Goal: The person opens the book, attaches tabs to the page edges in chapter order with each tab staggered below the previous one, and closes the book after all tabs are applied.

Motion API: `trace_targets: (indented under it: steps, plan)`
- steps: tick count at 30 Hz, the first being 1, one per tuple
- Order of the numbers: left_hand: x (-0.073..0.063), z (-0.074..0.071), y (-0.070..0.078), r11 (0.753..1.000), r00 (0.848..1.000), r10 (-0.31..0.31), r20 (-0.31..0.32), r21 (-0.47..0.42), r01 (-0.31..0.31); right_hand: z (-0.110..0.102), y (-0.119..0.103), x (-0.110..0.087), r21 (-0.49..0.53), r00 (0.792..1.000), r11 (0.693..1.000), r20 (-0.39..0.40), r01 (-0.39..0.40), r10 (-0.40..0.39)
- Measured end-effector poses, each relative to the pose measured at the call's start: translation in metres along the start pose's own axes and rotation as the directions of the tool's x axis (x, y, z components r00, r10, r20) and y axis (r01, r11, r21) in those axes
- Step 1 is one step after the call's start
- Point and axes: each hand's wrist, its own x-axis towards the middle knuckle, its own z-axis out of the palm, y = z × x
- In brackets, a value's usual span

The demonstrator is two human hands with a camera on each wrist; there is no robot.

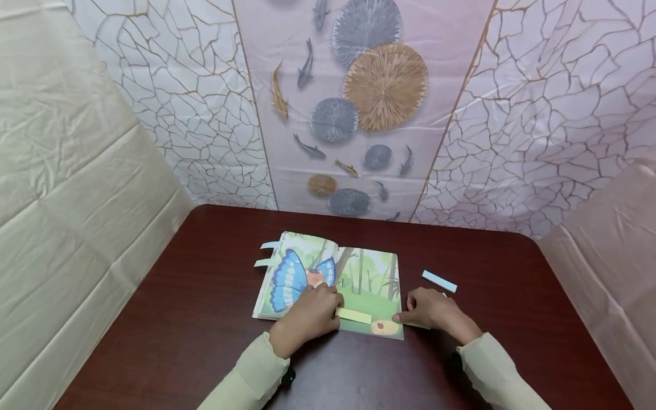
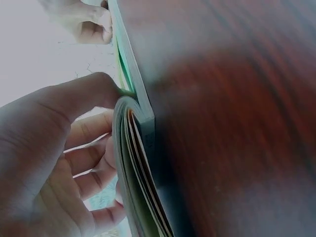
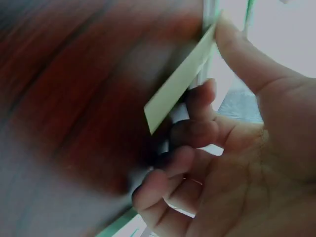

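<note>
An open picture book (image 1: 371, 296) lies on the table, with a blue butterfly on its left page and woods on its right. My left hand (image 1: 310, 310) rests over the lower middle, its thumb (image 2: 101, 91) pressing into the fold in the left wrist view, other fingers loosely bent. Beside it a yellow paper strip (image 1: 355, 316) lies across the right page. My right hand (image 1: 435, 313) is at the page's lower right edge. Its thumb (image 3: 252, 61) presses one end of a pale yellow strip (image 3: 175, 84) that juts out past the page; the other fingers are loosely curled below.
A light blue strip (image 1: 439, 281) lies on the dark red table (image 1: 205, 273) right of the book. Two pale tabs (image 1: 263, 262) stick out from the book's left edge. Patterned cloth (image 1: 333, 159) hangs behind the table's far edge, with plain cloth at both sides.
</note>
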Motion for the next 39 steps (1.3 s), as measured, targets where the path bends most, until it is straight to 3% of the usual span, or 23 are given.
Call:
trace_targets:
  steps: [5, 8, 10, 12, 16, 18, 24, 29, 32, 36, 39]
  plan:
    - [0.0, -0.002, 0.0, 1.0, 1.0, -0.008, -0.014, 0.025, 0.008, -0.004, -0.003, 0.005, 0.012, 0.999, 0.999, -0.022, 0.031, -0.031]
    - [-0.001, -0.002, 0.002, 1.0, 1.0, 0.015, -0.022, 0.023, -0.015, -0.001, -0.014, -0.002, -0.002, 0.987, 0.994, -0.12, 0.108, -0.107]
    - [-0.001, -0.002, 0.002, 0.999, 0.999, 0.039, -0.025, -0.008, -0.039, 0.007, -0.028, -0.009, -0.028, 0.96, 0.981, -0.201, 0.192, -0.193]
    - [-0.002, -0.002, 0.001, 0.996, 0.998, 0.051, -0.023, -0.071, -0.052, 0.018, -0.044, -0.013, -0.093, 0.914, 0.95, -0.259, 0.299, -0.313]
    - [-0.004, -0.002, -0.001, 0.974, 1.0, 0.025, 0.0, -0.224, -0.024, 0.039, -0.07, -0.019, -0.232, 0.824, 0.86, -0.255, 0.455, -0.505]
    - [-0.006, -0.001, -0.003, 0.964, 1.0, 0.005, 0.003, -0.265, -0.004, 0.046, -0.078, -0.019, -0.287, 0.808, 0.84, -0.255, 0.461, -0.531]
    - [-0.007, -0.003, -0.006, 0.963, 0.999, -0.008, -0.034, -0.271, -0.002, 0.048, -0.085, -0.015, -0.258, 0.818, 0.864, -0.292, 0.432, -0.496]
    - [-0.011, -0.011, -0.005, 0.949, 0.993, -0.096, -0.073, -0.307, 0.069, 0.036, -0.068, -0.023, -0.153, 0.871, 0.931, -0.329, 0.331, -0.364]
    - [-0.019, -0.017, -0.01, 0.937, 0.972, -0.175, -0.154, -0.33, 0.117, 0.03, -0.047, -0.034, -0.117, 0.867, 0.955, -0.401, 0.272, -0.296]
    - [-0.029, -0.024, -0.023, 0.942, 0.929, -0.261, -0.264, -0.281, 0.184, 0.024, -0.011, -0.05, -0.109, 0.853, 0.97, -0.462, 0.216, -0.242]
    - [-0.035, -0.026, -0.033, 0.919, 0.899, -0.351, -0.263, -0.282, 0.276, 0.02, 0.013, -0.06, -0.122, 0.872, 0.983, -0.455, 0.14, -0.181]
